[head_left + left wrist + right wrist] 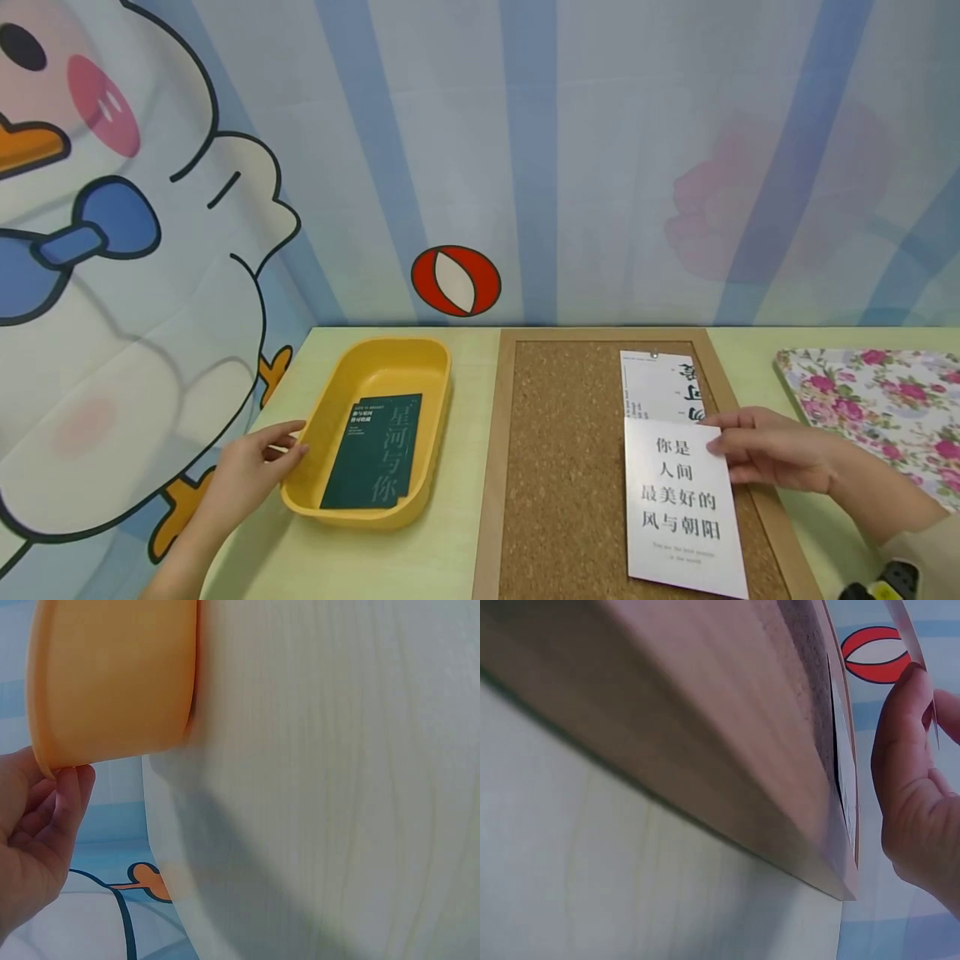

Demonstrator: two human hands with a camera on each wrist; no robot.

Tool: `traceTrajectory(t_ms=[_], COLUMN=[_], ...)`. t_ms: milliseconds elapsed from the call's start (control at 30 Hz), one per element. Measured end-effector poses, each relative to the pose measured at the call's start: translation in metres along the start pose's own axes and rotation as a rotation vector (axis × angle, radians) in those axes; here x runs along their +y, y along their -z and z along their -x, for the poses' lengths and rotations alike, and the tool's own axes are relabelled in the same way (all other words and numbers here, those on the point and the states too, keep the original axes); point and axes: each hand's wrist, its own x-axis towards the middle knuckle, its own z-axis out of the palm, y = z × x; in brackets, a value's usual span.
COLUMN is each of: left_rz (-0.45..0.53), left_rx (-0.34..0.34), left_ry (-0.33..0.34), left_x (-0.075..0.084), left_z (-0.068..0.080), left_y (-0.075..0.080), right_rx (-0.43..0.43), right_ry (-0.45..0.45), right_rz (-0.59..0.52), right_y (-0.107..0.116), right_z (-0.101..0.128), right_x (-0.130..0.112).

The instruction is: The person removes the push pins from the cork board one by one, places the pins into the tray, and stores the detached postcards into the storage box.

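My left hand (258,462) is at the left rim of a yellow plastic basin (442,400), its thumb and fingers pinching the edge. The left wrist view shows the fingertips (67,780) right under the basin's rim. Inside the basin lie dark green cards (371,450) with pale lettering. My right hand (776,446) pinches a white card (682,500) with black Chinese characters by its upper right edge, thumb on the front. Held over the corkboard (566,467), it overlaps another white card (654,379), which is fixed there by a small pin (654,356) at its top.
A floral-patterned tray (870,400) lies to the right of the corkboard's wooden frame (506,417). The pale wood-grain table (450,550) meets a printed cloth backdrop (600,167) behind. On the right wrist is a dark and yellow device (888,583).
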Motion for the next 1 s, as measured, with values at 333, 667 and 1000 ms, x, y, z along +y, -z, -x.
traceTrajectory(t_ms=[333, 667, 1000], left_rz=[0.001, -0.003, -0.001], left_rx=[0.0, 0.002, 0.014], left_ry=[-0.005, -0.009, -0.026], left_x=[0.001, 0.001, 0.0], left_z=[0.0, 0.0, 0.0], left_y=[0.0, 0.001, 0.0], right_rx=[0.014, 0.05, 0.097], right_ry=[0.008, 0.001, 0.005], right_rz=[-0.021, -0.009, 0.028], right_y=[-0.001, -0.005, -0.009], right_z=[-0.004, -0.009, -0.016], right_x=[-0.005, -0.012, -0.019])
